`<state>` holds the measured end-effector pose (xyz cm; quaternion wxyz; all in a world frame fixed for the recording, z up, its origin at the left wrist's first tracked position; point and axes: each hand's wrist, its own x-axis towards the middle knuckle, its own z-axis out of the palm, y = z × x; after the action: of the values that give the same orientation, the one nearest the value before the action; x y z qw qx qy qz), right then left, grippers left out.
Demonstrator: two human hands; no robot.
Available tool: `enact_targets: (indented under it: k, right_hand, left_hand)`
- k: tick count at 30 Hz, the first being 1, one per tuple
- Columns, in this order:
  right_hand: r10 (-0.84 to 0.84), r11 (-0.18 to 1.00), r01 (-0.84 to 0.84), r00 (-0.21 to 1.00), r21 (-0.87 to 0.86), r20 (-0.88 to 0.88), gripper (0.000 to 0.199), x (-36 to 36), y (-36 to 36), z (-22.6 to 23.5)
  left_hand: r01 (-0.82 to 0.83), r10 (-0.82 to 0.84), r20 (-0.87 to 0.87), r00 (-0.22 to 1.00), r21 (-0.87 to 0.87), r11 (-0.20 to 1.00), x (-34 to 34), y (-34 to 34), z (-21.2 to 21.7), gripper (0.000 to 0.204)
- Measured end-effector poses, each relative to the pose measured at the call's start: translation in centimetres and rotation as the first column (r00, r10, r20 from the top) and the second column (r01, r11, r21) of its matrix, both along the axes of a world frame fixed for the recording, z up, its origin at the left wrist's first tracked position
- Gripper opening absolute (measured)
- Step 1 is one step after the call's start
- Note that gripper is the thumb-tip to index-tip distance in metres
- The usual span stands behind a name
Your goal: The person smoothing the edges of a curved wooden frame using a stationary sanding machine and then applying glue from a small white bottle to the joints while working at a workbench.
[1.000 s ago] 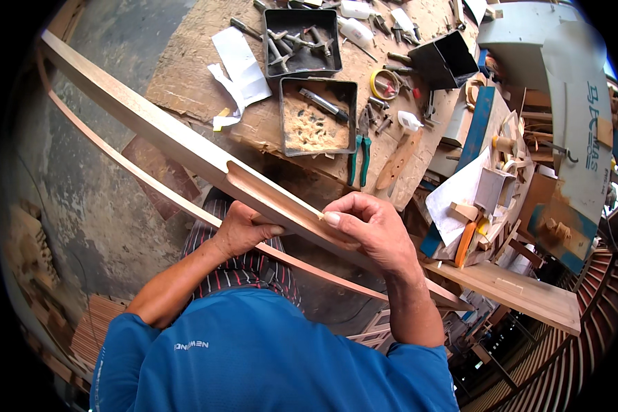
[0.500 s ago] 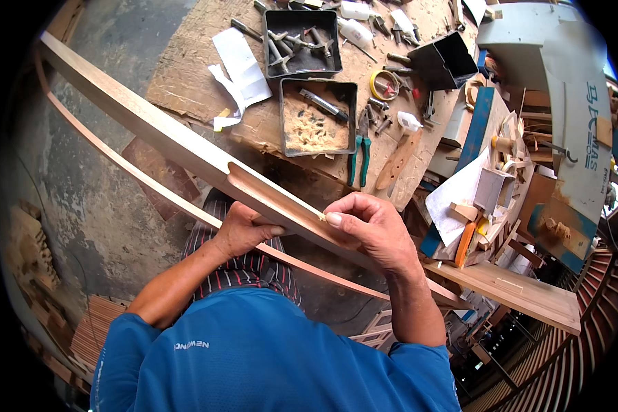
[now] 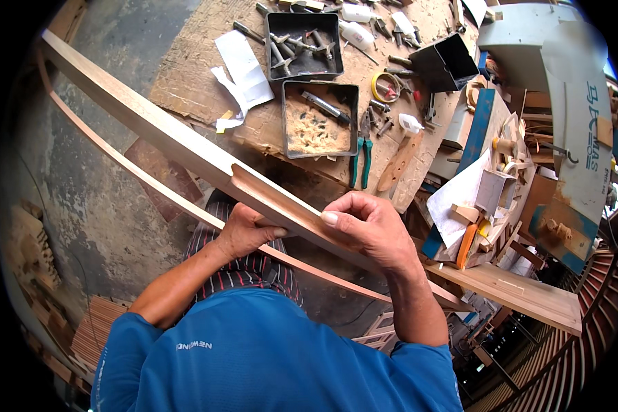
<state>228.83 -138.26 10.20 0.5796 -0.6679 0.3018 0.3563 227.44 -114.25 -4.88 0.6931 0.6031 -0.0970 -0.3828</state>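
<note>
A long, pale, curved wooden beam (image 3: 151,118) slants across in front of me from far left to near right. A round-ended groove (image 3: 271,193) is cut into it near the middle. From the near side, my left hand (image 3: 244,230) grips the beam, thumb along its lower edge and the other fingers mostly hidden behind the wood. My right hand (image 3: 374,225) is at the groove's right part, thumb and forefinger pinched together at its edge. Whatever they hold, if anything, is too small to make out. A thin curved wooden strip (image 3: 154,196) runs below the beam.
Beyond the beam stands a worn workbench (image 3: 192,69) with a tray of metal cutter bits (image 3: 299,51), a sawdust tray (image 3: 316,137), green-handled pliers (image 3: 360,158), a tape roll (image 3: 385,87) and paper (image 3: 244,69). At right are a grey machine (image 3: 570,69) and a wooden board (image 3: 515,295).
My right thumb and forefinger have shifted slightly at the groove, and a small pale bit by their tips no longer shows. My left hand keeps its grip on the beam.
</note>
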Motion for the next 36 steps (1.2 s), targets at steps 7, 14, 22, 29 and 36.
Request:
enact_targets:
  k: [7,14,22,29,36]
  right_hand:
    - [0.014,0.998,-0.013,1.0,0.063,-0.023,0.034,0.1,-0.1,-0.5]
    - [-0.048,0.991,0.053,0.998,0.126,-0.044,0.032,0.1,-0.4,-1.6]
    - [-0.261,0.956,0.282,0.944,-0.077,0.203,0.018,-1.4,-5.9,-5.5]
    - [0.005,0.867,0.165,0.94,-0.471,0.34,0.042,-2.6,-14.9,-13.6]
    - [-0.207,0.738,0.414,0.891,-0.533,0.405,0.085,1.6,-16.3,-17.8]
  left_hand:
    - [-0.004,0.004,-0.007,1.0,0.012,1.0,-0.2,0.1,-0.1,0.028]
    - [0.024,-0.021,-0.067,0.998,0.051,0.998,-0.5,0.5,-0.7,0.028]
    - [-0.005,0.008,-0.028,1.0,0.086,0.996,-0.2,1.0,-0.7,0.032]
    - [-0.012,-0.007,0.111,0.994,0.163,0.986,-1.4,2.0,-3.2,0.033]
    - [-0.019,0.017,0.017,1.0,0.13,0.991,-1.0,1.9,-2.0,0.05]
